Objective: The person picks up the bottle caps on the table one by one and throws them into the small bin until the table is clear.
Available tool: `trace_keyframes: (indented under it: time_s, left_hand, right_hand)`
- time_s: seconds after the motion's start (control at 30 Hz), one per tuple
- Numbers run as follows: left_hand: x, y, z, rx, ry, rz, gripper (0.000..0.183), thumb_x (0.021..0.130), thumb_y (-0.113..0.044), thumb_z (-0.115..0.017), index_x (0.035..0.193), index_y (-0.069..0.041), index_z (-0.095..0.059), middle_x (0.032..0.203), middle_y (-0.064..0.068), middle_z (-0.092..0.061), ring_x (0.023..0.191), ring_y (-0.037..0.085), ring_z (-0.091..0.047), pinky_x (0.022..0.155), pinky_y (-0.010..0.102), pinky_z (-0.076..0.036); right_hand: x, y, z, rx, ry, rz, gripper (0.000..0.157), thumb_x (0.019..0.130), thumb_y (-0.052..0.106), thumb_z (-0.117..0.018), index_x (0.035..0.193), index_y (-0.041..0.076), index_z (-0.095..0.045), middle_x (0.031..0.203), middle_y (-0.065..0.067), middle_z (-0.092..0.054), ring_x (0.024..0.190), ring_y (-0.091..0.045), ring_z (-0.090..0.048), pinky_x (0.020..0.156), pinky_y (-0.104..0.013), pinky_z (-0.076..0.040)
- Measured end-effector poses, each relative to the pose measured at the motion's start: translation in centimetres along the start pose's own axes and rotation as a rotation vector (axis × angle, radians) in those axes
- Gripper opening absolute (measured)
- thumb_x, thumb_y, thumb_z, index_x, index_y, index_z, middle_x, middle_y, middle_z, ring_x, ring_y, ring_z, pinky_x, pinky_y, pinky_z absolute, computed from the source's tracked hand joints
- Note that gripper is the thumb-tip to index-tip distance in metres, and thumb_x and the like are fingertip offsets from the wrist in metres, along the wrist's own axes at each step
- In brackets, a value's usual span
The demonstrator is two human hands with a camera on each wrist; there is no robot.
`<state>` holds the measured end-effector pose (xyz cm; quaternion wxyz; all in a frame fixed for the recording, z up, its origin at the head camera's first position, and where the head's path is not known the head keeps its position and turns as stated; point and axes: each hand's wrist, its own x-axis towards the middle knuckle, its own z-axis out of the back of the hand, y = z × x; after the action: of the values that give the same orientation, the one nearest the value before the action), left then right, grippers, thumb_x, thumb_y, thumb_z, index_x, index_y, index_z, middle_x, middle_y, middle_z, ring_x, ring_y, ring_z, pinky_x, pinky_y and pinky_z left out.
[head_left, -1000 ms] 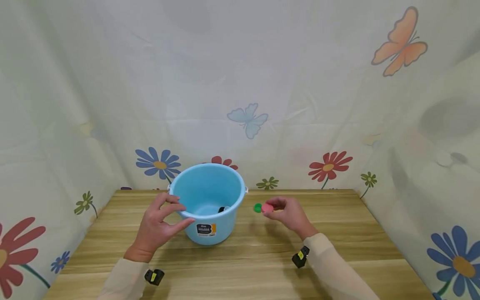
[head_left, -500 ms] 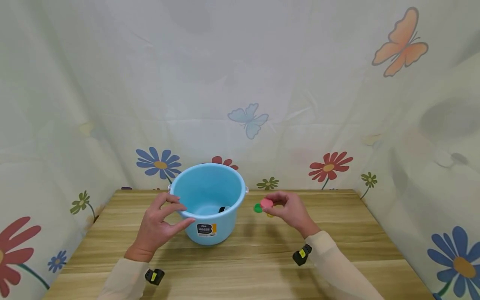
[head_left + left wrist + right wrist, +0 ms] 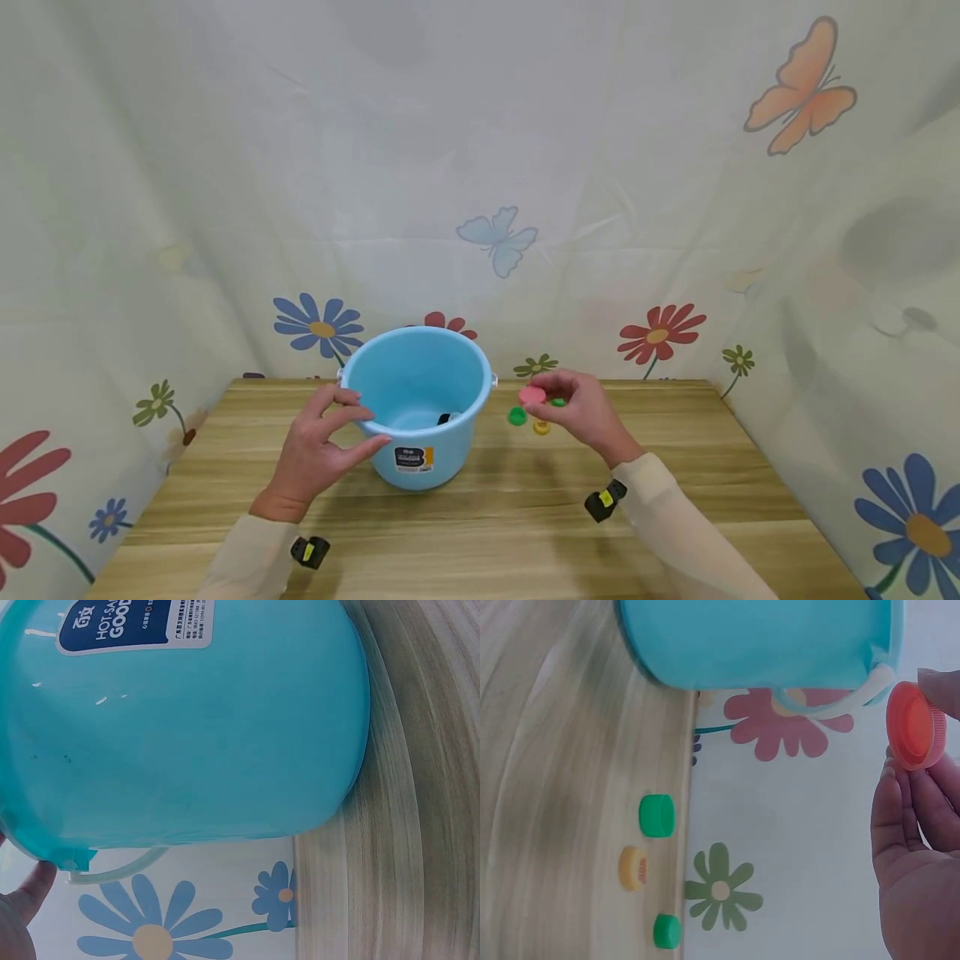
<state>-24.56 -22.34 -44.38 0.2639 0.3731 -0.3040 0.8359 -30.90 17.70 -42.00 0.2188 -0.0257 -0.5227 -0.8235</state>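
Observation:
In the head view my left hand (image 3: 311, 450) holds the near-left rim of a light blue plastic bucket (image 3: 442, 454), thumb and fingers curved at its edge. The left wrist view shows the bucket's labelled side (image 3: 225, 735) and a fingertip by its handle mount. My right hand (image 3: 588, 412) pinches a pink bottle cap (image 3: 532, 396) between thumb and fingers, raised over the table. Its ridged edge and hollow inside show in the right wrist view. Below lie a green bottle cap (image 3: 517, 416), a yellow bottle cap (image 3: 541, 427) and another green bottle cap (image 3: 667, 931).
A small black object (image 3: 443, 418) and something pale lie inside the bucket, too small to tell. The wood-grain table (image 3: 465, 546) ends at a white curtain (image 3: 600, 167) printed with flowers and butterflies. A white handle (image 3: 840, 705) hangs at the bucket's side.
My right hand has lifted the pink cap upward from beside the green cap. The yellow cap and the second green cap have come into view. My left hand stays at the rim.

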Motion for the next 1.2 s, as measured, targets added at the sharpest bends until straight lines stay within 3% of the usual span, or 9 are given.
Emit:
trace_keyframes:
  time_s: [0.4, 0.5, 0.63, 0.7, 0.77, 0.87, 0.93, 1.07, 1.2]
  left_hand:
    - [0.0, 0.2, -0.1, 0.035, 0.003, 0.003, 0.037, 0.064, -0.031, -0.098, 0.091, -0.018, -0.076, 0.107, 0.004, -0.059, 0.115, 0.025, -0.059, 0.096, 0.055, -0.058]
    - [0.0, 0.2, 0.0, 0.04, 0.005, 0.009, 0.037, 0.065, -0.034, -0.097, 0.091, -0.019, -0.076, 0.108, 0.003, -0.06, 0.116, 0.024, -0.059, 0.104, 0.037, -0.055]
    - [0.0, 0.2, 0.0, 0.034, 0.002, 0.009, 0.037, 0.066, -0.036, -0.097, 0.091, -0.02, -0.076, 0.108, 0.003, -0.06, 0.116, 0.024, -0.059, 0.111, 0.015, -0.042]
    - [0.0, 0.2, 0.0, 0.034, 0.0, 0.006, 0.037, 0.064, -0.034, -0.098, 0.091, -0.02, -0.076, 0.108, 0.003, -0.06, 0.115, 0.025, -0.059, 0.109, 0.021, -0.047]
    - [0.0, 0.2, 0.0, 0.035, -0.002, 0.001, 0.037, 0.063, -0.031, -0.098, 0.091, -0.02, -0.076, 0.107, 0.003, -0.06, 0.114, 0.025, -0.06, 0.104, 0.035, -0.055]
    - [0.0, 0.1, 0.0, 0.04, 0.0, 0.005, 0.039, 0.061, -0.028, -0.099, 0.091, -0.019, -0.076, 0.107, 0.003, -0.06, 0.115, 0.025, -0.06, 0.099, 0.048, -0.057]
    - [0.0, 0.2, 0.0, 0.039, 0.003, 0.01, 0.038, 0.061, -0.028, -0.099, 0.091, -0.019, -0.076, 0.107, 0.003, -0.06, 0.115, 0.025, -0.06, 0.104, 0.038, -0.055]
    - [0.1, 0.2, 0.0, 0.032, 0.001, 0.012, 0.037, 0.063, -0.031, -0.098, 0.091, -0.02, -0.076, 0.108, 0.003, -0.06, 0.116, 0.025, -0.06, 0.112, 0.013, -0.039]
    - [0.1, 0.2, 0.0, 0.02, -0.006, -0.005, 0.037, 0.067, -0.036, -0.096, 0.091, -0.017, -0.077, 0.108, 0.004, -0.06, 0.115, 0.026, -0.06, 0.112, 0.009, -0.034]
  right_hand:
    - [1.0, 1.9, -0.3, 0.038, 0.001, 0.096, 0.034, 0.087, 0.026, -0.084, 0.117, 0.015, -0.074, 0.113, -0.004, -0.074, 0.099, -0.022, -0.069, 0.085, -0.026, -0.062]
    - [1.3, 2.3, -0.3, 0.048, -0.003, 0.099, 0.037, 0.086, 0.027, -0.084, 0.119, 0.012, -0.073, 0.114, -0.004, -0.074, 0.101, -0.022, -0.069, 0.086, -0.026, -0.062]
    - [1.6, 2.9, -0.4, 0.057, -0.007, 0.102, 0.041, 0.086, 0.028, -0.085, 0.12, 0.009, -0.072, 0.114, -0.003, -0.075, 0.101, -0.023, -0.069, 0.086, -0.026, -0.062]
    - [1.7, 3.1, -0.5, 0.059, -0.007, 0.106, 0.041, 0.086, 0.028, -0.085, 0.12, 0.01, -0.072, 0.114, -0.003, -0.075, 0.101, -0.023, -0.069, 0.086, -0.026, -0.062]
    - [1.8, 3.4, -0.6, 0.063, -0.01, 0.109, 0.039, 0.086, 0.028, -0.085, 0.119, 0.012, -0.073, 0.113, -0.002, -0.075, 0.101, -0.024, -0.069, 0.086, -0.026, -0.062]
    - [1.9, 3.7, -0.8, 0.071, -0.013, 0.119, 0.039, 0.086, 0.026, -0.085, 0.12, 0.01, -0.072, 0.114, -0.004, -0.074, 0.102, -0.025, -0.069, 0.087, -0.025, -0.062]
    - [2.0, 3.9, -0.9, 0.077, -0.017, 0.123, 0.039, 0.086, 0.025, -0.085, 0.12, 0.01, -0.072, 0.115, -0.005, -0.074, 0.102, -0.025, -0.069, 0.087, -0.025, -0.062]
    - [2.3, 4.2, -1.3, 0.085, -0.02, 0.127, 0.037, 0.086, 0.023, -0.085, 0.119, 0.012, -0.073, 0.115, -0.006, -0.073, 0.103, -0.026, -0.068, 0.089, -0.028, -0.062]
    - [2.5, 4.2, -1.7, 0.108, -0.01, 0.134, 0.037, 0.085, 0.022, -0.085, 0.118, 0.012, -0.073, 0.114, -0.005, -0.073, 0.102, -0.026, -0.068, 0.09, -0.033, -0.062]
